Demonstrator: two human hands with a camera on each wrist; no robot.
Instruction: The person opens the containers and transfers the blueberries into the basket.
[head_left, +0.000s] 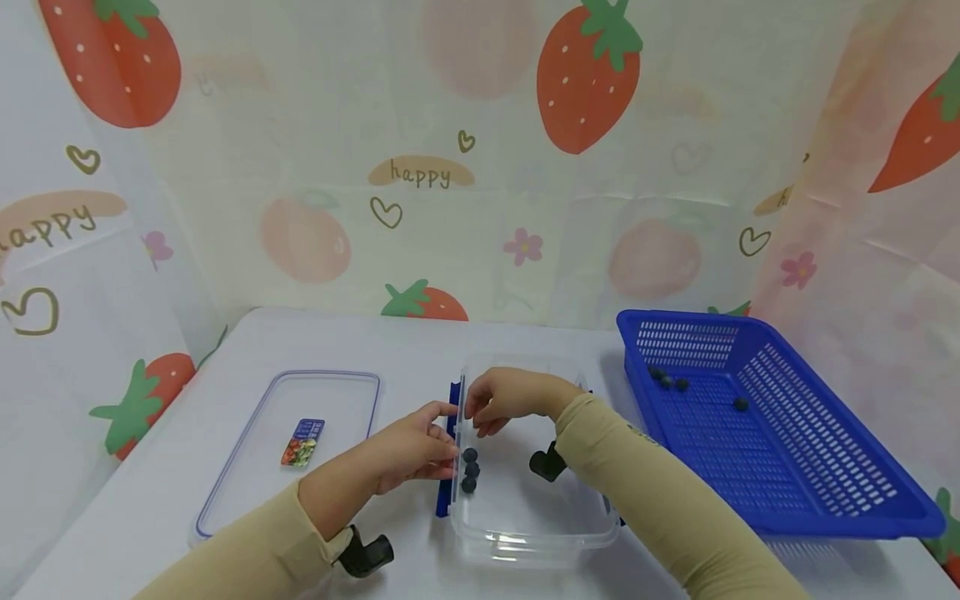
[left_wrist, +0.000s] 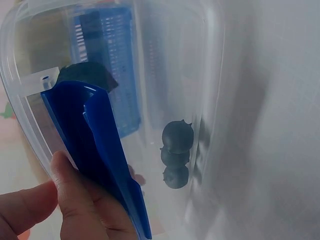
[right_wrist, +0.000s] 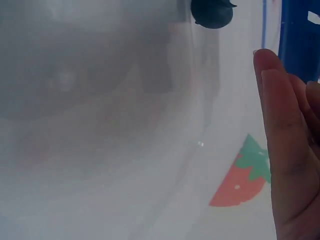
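Observation:
A clear plastic box [head_left: 536,533] stands on the table with blue side latches. Three blueberries [head_left: 470,470] lie in a row along its left wall; the left wrist view shows these blueberries [left_wrist: 176,155] through the plastic. My left hand [head_left: 408,446] touches the outside of that wall by the blue latch [left_wrist: 95,140], with its fingers partly behind the latch. My right hand [head_left: 513,398] reaches over the box near the far left corner, fingers pointing down inside the wall. Nothing shows between its fingers [right_wrist: 282,125]. A blueberry [right_wrist: 212,12] appears at the top of the right wrist view.
On the right, a blue perforated basket [head_left: 780,450] holds several blueberries [head_left: 666,381]. A clear lid [head_left: 247,492] with a blue-tinged rim and a colourful label [head_left: 303,442] lies on the left of the white table [head_left: 420,333]. A strawberry-print sheet [head_left: 480,242] hangs behind.

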